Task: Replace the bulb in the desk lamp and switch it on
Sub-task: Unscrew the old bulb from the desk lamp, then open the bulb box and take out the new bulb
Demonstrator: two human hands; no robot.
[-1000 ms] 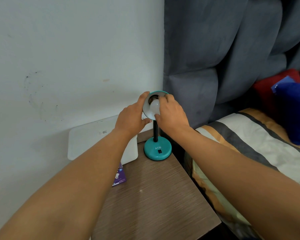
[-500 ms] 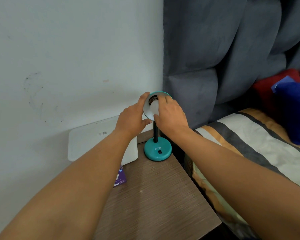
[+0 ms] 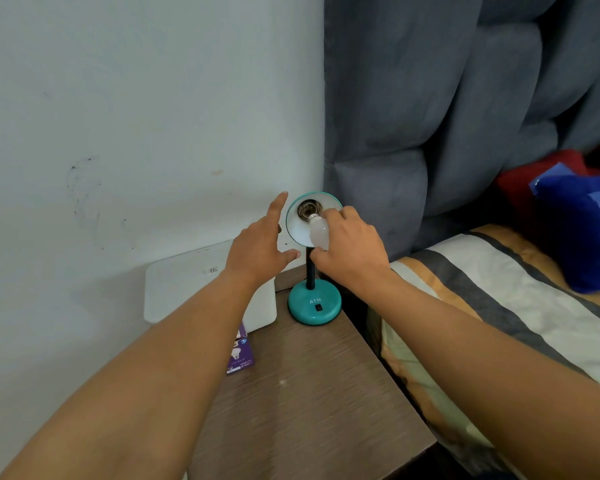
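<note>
2 bare hands flank the small teal desk lamp (image 3: 314,299) on the brown wood-grain nightstand (image 3: 312,403). Left hand (image 3: 257,247), fingers spread and released, hovers just left of its shade. Right hand (image 3: 350,251) grasps the white frosted bulb (image 3: 317,232), whose metal base sits at the socket.

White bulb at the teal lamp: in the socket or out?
Out. The white frosted bulb sits in the right hand, its metal base clear of the lamp's exposed socket.
</note>
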